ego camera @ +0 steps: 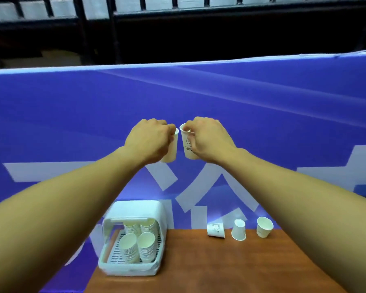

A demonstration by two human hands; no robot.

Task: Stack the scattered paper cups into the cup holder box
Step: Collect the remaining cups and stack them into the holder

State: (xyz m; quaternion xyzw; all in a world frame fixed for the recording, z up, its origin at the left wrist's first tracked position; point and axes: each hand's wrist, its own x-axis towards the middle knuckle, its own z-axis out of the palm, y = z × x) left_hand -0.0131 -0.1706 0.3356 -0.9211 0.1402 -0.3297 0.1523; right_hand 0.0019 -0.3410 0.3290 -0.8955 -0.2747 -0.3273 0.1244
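My left hand (149, 139) grips a white paper cup (171, 152) held up in the air in front of the blue banner. Beside it, my right hand (207, 137) pinches the rim of a second white cup (186, 144) with a printed face and letters. The two cups are side by side, nearly touching. Below, the white cup holder box (133, 269) sits open on the wooden table's left, holding several stacks of cups (138, 246). Three loose cups stand on the table at the right: one upside down (216, 230), one tilted (239, 230), one upright (264, 227).
The brown wooden table (209, 267) is narrow, its left edge just beside the box. A blue banner (72, 123) with white characters forms a wall behind it. Dark railings run across the far background.
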